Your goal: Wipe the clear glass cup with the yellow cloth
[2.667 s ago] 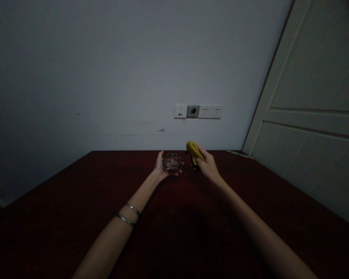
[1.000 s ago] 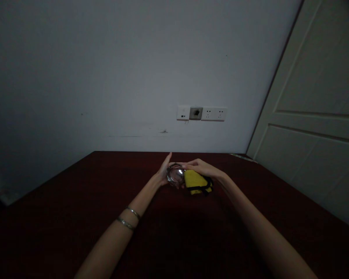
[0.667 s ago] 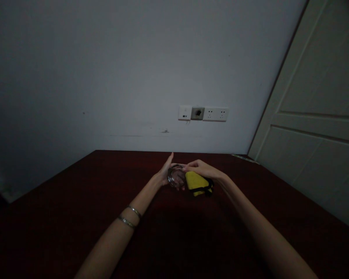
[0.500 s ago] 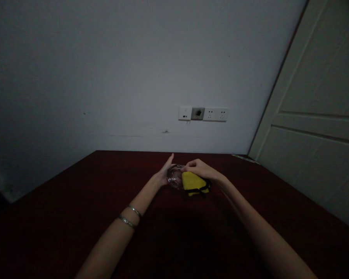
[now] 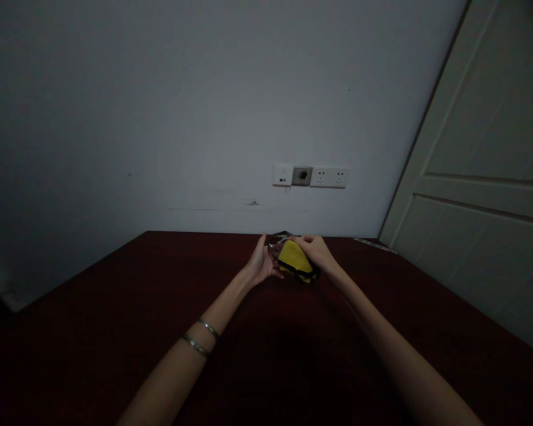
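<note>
My left hand [image 5: 260, 264] holds a clear, shiny, rounded dish [image 5: 275, 244] from its left side, with the thumb up and the fingers under it. The dim light hides its exact shape and kind. In my right hand [image 5: 314, 248] a yellow cloth [image 5: 294, 255] with black edging is pinched between thumb and fingers. The cloth overlaps the right side of the dish and hangs down toward the tabletop. Both hands are close together near the far side of the table.
A dark red table [image 5: 169, 278] stretches from me to the grey wall [image 5: 182, 118]. Sockets and switches [image 5: 311, 176] are set in the wall above the table. At the far right corner lies a thin printed strip [image 5: 375, 244], beside a pale panelled door [image 5: 479, 177].
Both hands have lifted slightly and shifted a little right and away from me with the dish and the cloth. The dish has tilted, and the left hand's lower fingers now show.
</note>
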